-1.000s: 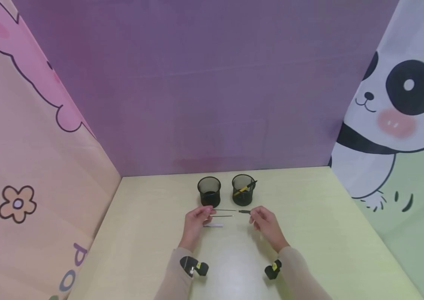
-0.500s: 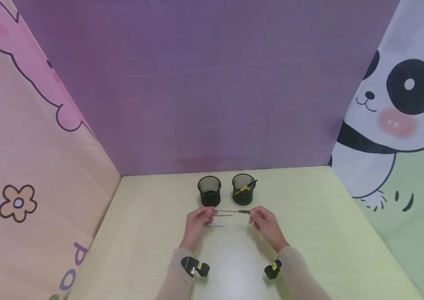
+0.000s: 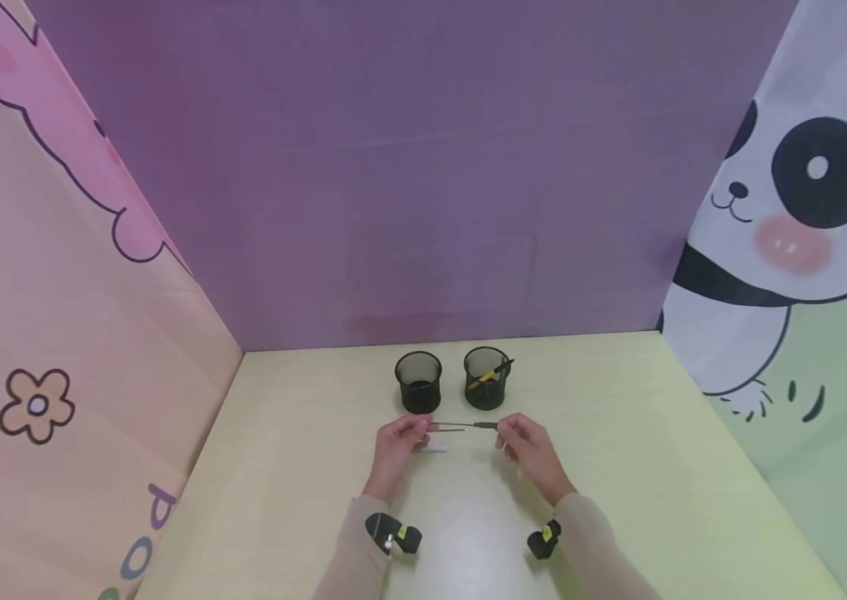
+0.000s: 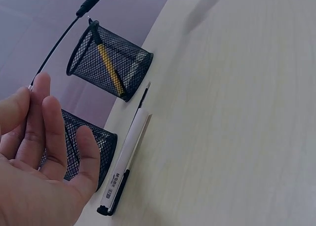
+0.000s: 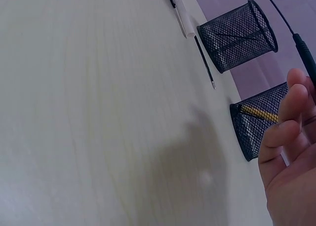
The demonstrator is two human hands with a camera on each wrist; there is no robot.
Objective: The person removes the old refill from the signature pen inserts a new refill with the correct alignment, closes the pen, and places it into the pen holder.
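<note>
My left hand (image 3: 397, 447) pinches a thin dark pen refill (image 4: 55, 47) between thumb and fingers. Opposite it, my right hand (image 3: 534, 452) holds a black ribbed pen grip (image 5: 303, 49) by its far end. The refill runs into the near end of this grip; how deep it sits is hidden. Both pieces are in line above the table. Below them lies a white pen barrel (image 4: 129, 152) with a black clip, and a second refill (image 4: 144, 95) lies beside it, partly hidden by the barrel in the left wrist view.
Two black mesh pen holders stand just beyond the hands. The right holder (image 3: 485, 393) contains a yellow and black pen (image 3: 489, 377) leaning on its rim; the left holder (image 3: 419, 396) is close behind my left hand. A purple wall (image 3: 423, 183) rises behind the table (image 3: 303, 467).
My left hand has moved slightly right with the refill, closing the gap to the black pen grip. The right hand has hardly moved.
</note>
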